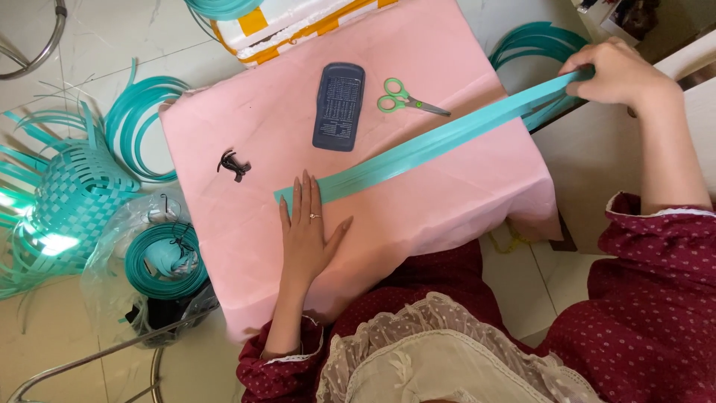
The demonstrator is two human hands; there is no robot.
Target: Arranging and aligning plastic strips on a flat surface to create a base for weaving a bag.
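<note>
A long teal plastic strip (436, 142) lies diagonally across a pink-covered table (418, 216). My left hand (307, 231) rests flat on the cloth, fingers spread, pressing down the strip's near left end. My right hand (615, 73) grips the strip's far end past the table's right edge, holding it taut. Green-handled scissors (406, 98) and a dark flat calculator (339, 106) lie just beyond the strip. A small black clip (233, 165) sits to the left of my left hand.
A half-woven teal basket (71, 205) stands on the floor at left, beside coils of teal strip (165, 260) in a plastic bag. More teal coils (533, 41) lie at the far right. A white and orange box (283, 22) sits beyond the table.
</note>
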